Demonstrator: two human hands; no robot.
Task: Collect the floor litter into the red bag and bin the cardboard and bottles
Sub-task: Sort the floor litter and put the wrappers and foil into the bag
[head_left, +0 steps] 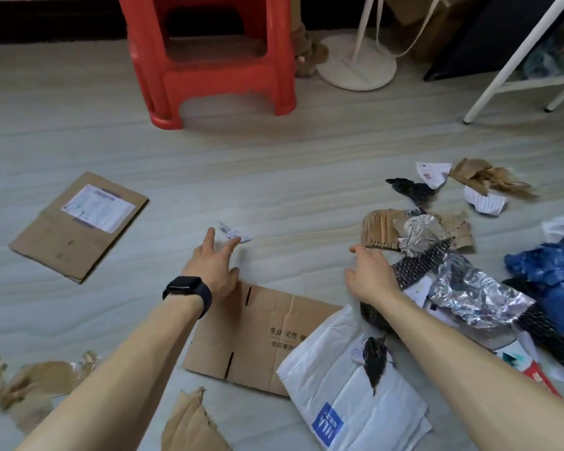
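Head view, step: litter pick-up looks barely begun, with scraps spread over the floor (274, 164); no red bag is in sight.
Paper scrap (233, 232): a small crumpled white piece on the floor, just toward 9 o'clock from frame centre and at 1 o'clock from the left hand (214, 265); it is blurred.
Scrap axis: it runs roughly from 10 to 4 o'clock, with the pointed end toward 4 o'clock.
Left hand: fingers straight and spread, holding nothing; the fingertips reach the scrap's near edge, but contact cannot be told.
Right hand (372, 275): over the litter pile at 3 o'clock, thumb out toward a corrugated piece (381, 229); its fingers are hidden, so whether it grips the black bubble wrap (417, 265) cannot be told.
Next move: probably a pinch across the scrap's short side, since thin paper lying flat gives little to catch.
Near the hands: a flattened cardboard box (258, 333) at 6 o'clock, a white mailer (349, 385) overlapping its right end, and crumpled foil (479, 294) in the pile.
Farther out: labelled cardboard (79, 226) at 9 o'clock and a red stool (209, 60) at 12 o'clock.
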